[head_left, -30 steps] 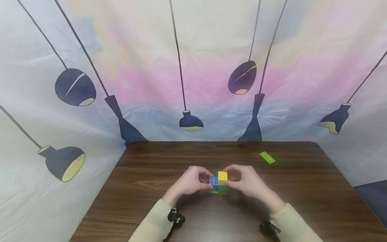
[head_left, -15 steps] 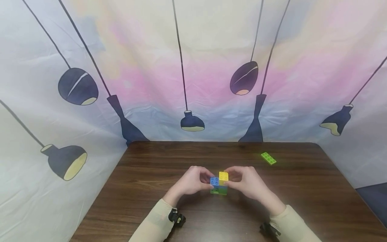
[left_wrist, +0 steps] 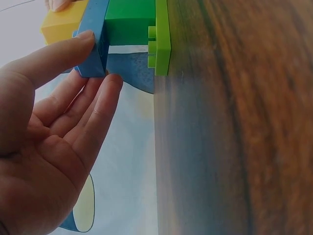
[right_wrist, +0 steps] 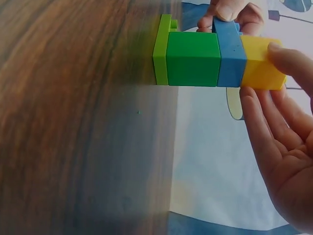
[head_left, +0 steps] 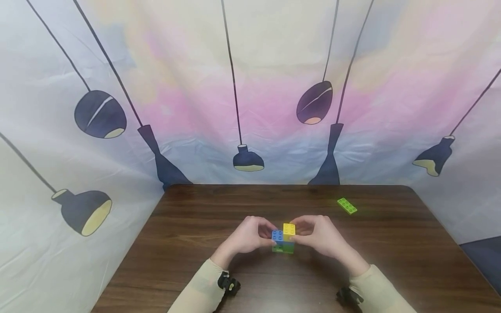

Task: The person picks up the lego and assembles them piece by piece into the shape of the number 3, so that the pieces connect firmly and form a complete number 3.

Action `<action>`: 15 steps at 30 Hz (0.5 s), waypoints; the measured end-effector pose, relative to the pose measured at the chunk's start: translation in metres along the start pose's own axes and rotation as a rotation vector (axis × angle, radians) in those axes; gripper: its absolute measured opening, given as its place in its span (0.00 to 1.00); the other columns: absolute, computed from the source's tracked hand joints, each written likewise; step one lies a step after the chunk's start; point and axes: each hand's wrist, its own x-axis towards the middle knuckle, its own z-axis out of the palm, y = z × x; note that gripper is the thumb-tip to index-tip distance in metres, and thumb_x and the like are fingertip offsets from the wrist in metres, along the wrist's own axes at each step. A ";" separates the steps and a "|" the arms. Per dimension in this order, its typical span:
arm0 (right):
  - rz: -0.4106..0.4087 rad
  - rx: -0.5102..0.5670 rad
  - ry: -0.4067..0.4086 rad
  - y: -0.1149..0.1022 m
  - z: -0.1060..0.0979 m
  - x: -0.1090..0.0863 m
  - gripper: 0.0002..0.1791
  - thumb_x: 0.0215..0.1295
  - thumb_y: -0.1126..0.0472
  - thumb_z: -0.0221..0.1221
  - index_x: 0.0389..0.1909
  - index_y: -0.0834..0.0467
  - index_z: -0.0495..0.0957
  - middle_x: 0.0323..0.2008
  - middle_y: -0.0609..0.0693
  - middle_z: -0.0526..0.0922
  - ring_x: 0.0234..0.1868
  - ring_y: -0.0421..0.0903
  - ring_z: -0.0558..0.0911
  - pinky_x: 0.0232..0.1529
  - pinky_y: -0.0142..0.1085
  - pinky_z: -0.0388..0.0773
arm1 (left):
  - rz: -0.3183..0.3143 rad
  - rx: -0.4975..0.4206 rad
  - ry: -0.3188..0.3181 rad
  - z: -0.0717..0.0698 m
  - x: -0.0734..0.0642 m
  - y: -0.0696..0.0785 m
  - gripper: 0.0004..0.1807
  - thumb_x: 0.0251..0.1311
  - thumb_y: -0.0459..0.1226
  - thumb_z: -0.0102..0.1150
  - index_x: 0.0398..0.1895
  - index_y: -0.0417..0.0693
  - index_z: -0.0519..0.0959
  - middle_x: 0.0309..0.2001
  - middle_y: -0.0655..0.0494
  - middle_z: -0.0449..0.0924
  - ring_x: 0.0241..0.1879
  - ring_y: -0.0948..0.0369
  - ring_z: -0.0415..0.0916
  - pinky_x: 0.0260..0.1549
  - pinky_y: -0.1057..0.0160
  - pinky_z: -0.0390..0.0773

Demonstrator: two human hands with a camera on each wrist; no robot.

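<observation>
A small stack of toy building bricks stands at the middle of the table. Its base is a lime plate, with a green brick on the right half. Across the green brick lies a thinner blue brick, whose left end overhangs the lime plate with a gap between. On the blue brick's right end sits a yellow brick. My left hand pinches the overhanging blue end between thumb and fingers. From the other side, my right hand grips the yellow brick, thumb on its near face and fingers behind.
A separate lime plate with studs up lies toward the back right of the brown wooden table. Behind the table hangs a cloth printed with lamps. Both sleeves carry a black wrist camera.
</observation>
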 end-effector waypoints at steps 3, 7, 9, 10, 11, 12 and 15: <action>0.006 0.034 -0.017 0.002 0.000 0.001 0.25 0.47 0.42 0.76 0.45 0.49 0.84 0.39 0.43 0.86 0.39 0.40 0.86 0.41 0.35 0.83 | -0.006 -0.004 0.000 0.000 -0.001 0.000 0.15 0.50 0.41 0.77 0.42 0.56 0.86 0.36 0.68 0.83 0.34 0.69 0.81 0.34 0.68 0.81; 0.024 0.050 -0.014 0.003 0.001 0.001 0.25 0.47 0.43 0.77 0.45 0.49 0.84 0.38 0.43 0.86 0.39 0.41 0.86 0.40 0.35 0.83 | -0.010 -0.015 0.001 0.000 -0.001 -0.001 0.15 0.50 0.41 0.77 0.42 0.55 0.86 0.36 0.68 0.83 0.34 0.68 0.82 0.34 0.67 0.81; 0.028 0.052 -0.007 0.002 0.001 0.001 0.25 0.47 0.44 0.77 0.44 0.49 0.84 0.38 0.43 0.86 0.39 0.41 0.86 0.40 0.35 0.83 | -0.011 -0.016 0.000 0.000 -0.001 0.000 0.15 0.50 0.41 0.77 0.42 0.55 0.86 0.36 0.68 0.83 0.34 0.68 0.82 0.34 0.67 0.82; 0.027 0.051 -0.002 0.001 0.002 0.001 0.25 0.47 0.44 0.77 0.44 0.50 0.84 0.38 0.43 0.87 0.39 0.41 0.86 0.40 0.35 0.83 | -0.012 -0.015 0.001 0.000 -0.001 0.000 0.15 0.50 0.41 0.77 0.42 0.55 0.86 0.36 0.68 0.83 0.34 0.68 0.82 0.34 0.67 0.82; 0.026 0.049 0.001 0.001 0.002 0.000 0.25 0.46 0.44 0.77 0.44 0.50 0.84 0.38 0.43 0.87 0.39 0.41 0.86 0.40 0.34 0.83 | -0.013 -0.013 0.001 0.000 -0.001 0.000 0.15 0.50 0.41 0.77 0.42 0.55 0.86 0.36 0.68 0.83 0.34 0.68 0.82 0.34 0.67 0.82; 0.026 0.047 0.005 0.000 0.002 0.000 0.25 0.46 0.45 0.77 0.44 0.50 0.84 0.38 0.43 0.87 0.39 0.41 0.86 0.40 0.34 0.83 | -0.015 -0.013 -0.001 0.000 -0.001 0.000 0.15 0.50 0.41 0.77 0.42 0.55 0.86 0.36 0.68 0.83 0.34 0.68 0.82 0.34 0.67 0.81; 0.026 0.039 0.017 -0.002 0.003 0.000 0.24 0.46 0.45 0.77 0.44 0.50 0.84 0.38 0.43 0.87 0.39 0.40 0.86 0.40 0.35 0.83 | -0.014 -0.011 0.001 0.000 -0.001 0.000 0.15 0.50 0.41 0.77 0.42 0.56 0.86 0.36 0.68 0.83 0.34 0.68 0.82 0.34 0.67 0.81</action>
